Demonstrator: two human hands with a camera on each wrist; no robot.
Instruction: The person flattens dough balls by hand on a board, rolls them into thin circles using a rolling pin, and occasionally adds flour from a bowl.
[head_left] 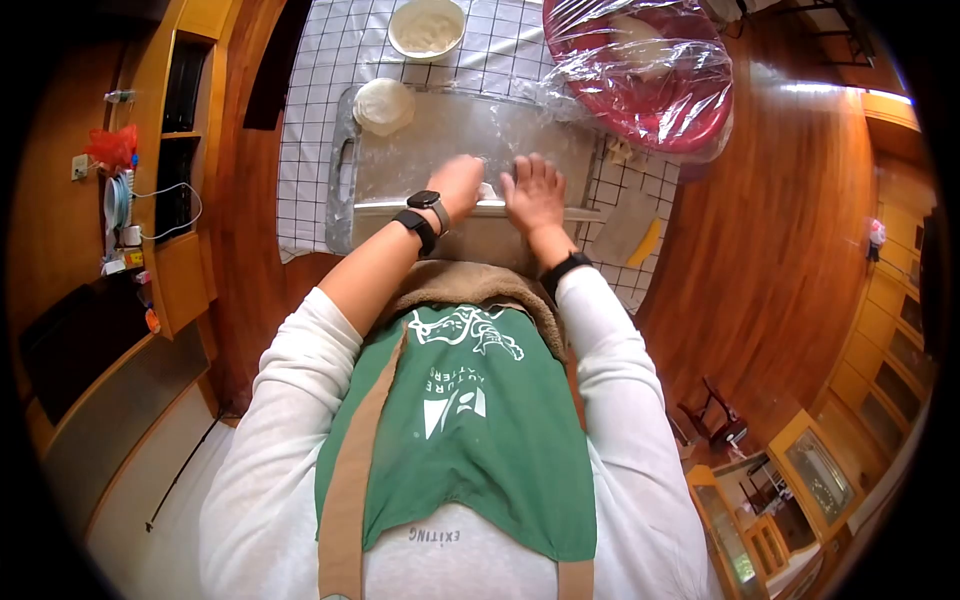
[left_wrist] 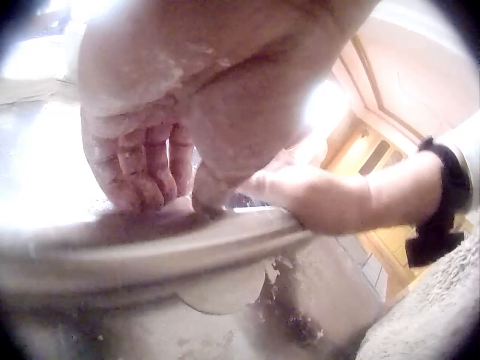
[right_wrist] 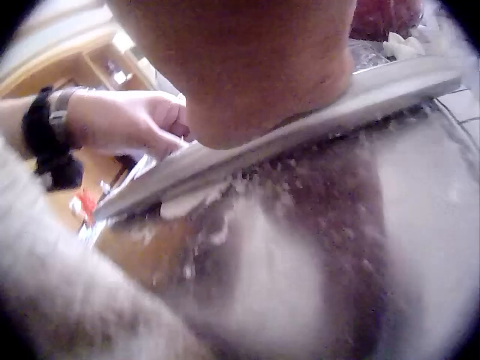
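Note:
A pale rolling pin (head_left: 385,206) lies across the near part of a floured metal board (head_left: 440,130). My right hand (head_left: 536,200) rests its palm on the pin with the fingers stretched forward. Just left of it, my left hand (head_left: 458,188) has its fingers curled and pinches the far edge of a small dough wrapper (head_left: 487,190). The wrapper's near edge sticks out from under the pin, as a thin rounded dough flap (right_wrist: 191,204) in the right wrist view. Most of the wrapper is hidden by the pin and hands.
Round white wrappers (head_left: 383,105) are piled at the board's far left corner. Behind them stands a white bowl (head_left: 427,28) with pale contents. A red basin (head_left: 690,110) under plastic film sits at the far right. Dough bits (head_left: 620,152) and a yellow object (head_left: 645,243) lie right of the board.

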